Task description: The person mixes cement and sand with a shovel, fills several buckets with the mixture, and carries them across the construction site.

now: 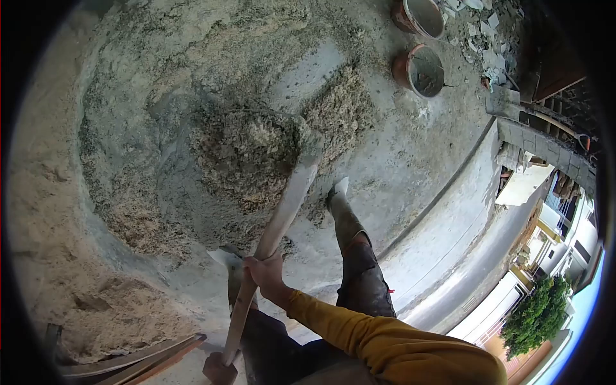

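Observation:
A long wooden-handled hoe (280, 220) slants across the view, its handle running from the bottom edge up to a mortar-caked head. My right hand (264, 273), below a mustard sleeve, is closed around the middle of the handle. Near the handle's lower end, my left hand (219, 369) grips it, partly cut off by the frame edge. The hoe's head lies at a heap of damp, crumbly sand-and-cement mix (247, 151), which hides most of the blade. My two boots stand on the ground on either side of the handle.
Two buckets, a nearer one (418, 72) holding grey material and a farther one (418, 17), stand at upper right. Broken rubble (491, 45) lies beyond them. Loose sand (48, 212) spreads along the left. Wooden boards (138, 362) lie at lower left. A concrete ledge (443, 228) runs along the right.

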The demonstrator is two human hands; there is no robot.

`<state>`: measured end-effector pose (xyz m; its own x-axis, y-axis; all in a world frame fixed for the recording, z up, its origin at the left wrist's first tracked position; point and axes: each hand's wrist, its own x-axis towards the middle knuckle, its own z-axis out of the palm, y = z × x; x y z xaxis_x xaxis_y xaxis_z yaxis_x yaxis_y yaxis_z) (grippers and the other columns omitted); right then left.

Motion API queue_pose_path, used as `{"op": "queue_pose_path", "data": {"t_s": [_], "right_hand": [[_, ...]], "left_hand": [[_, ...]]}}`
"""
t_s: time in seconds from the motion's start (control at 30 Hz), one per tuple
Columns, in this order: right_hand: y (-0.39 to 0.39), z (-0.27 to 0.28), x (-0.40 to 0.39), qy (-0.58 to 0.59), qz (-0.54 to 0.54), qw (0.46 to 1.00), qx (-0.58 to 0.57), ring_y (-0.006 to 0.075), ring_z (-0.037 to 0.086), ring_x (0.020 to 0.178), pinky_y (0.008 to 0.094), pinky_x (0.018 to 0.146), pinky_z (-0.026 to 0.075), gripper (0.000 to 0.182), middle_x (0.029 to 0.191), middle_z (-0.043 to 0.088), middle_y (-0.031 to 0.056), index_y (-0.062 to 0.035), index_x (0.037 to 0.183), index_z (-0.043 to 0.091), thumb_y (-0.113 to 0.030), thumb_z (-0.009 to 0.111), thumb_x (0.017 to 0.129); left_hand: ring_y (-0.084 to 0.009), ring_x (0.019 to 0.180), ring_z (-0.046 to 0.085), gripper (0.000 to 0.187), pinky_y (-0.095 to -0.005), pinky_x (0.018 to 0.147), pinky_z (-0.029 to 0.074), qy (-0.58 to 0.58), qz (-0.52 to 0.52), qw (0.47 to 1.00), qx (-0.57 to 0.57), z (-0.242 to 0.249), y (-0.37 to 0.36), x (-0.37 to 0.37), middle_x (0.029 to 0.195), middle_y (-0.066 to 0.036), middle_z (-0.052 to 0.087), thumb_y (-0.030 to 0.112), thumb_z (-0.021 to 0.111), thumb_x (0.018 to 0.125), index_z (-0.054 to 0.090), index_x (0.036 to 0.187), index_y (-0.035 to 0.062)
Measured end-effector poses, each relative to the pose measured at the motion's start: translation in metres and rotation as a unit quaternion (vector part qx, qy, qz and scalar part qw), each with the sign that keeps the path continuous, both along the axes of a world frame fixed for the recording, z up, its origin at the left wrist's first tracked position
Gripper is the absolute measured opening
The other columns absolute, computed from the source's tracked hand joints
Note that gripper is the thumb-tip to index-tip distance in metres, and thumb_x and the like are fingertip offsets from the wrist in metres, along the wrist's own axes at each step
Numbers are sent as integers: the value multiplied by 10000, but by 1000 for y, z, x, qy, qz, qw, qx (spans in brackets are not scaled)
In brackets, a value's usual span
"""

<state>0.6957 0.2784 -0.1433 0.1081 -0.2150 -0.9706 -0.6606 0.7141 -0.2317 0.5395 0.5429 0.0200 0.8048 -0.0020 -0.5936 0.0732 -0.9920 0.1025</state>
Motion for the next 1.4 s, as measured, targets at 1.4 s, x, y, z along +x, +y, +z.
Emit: {"op": "queue_pose_path", "data": {"t_s": [1.4], "right_hand": [[-247,-138,85,-93,-68,983,-146,220,524,456,358,447,473,144,561,530,99,-23,640,508,-20,573,768]], "left_hand": [[-305,747,597,211,-443,623,489,-45,-112,982,-142,-161,-202,157,795,-74,594,94,664,689,587,883,123]]}}
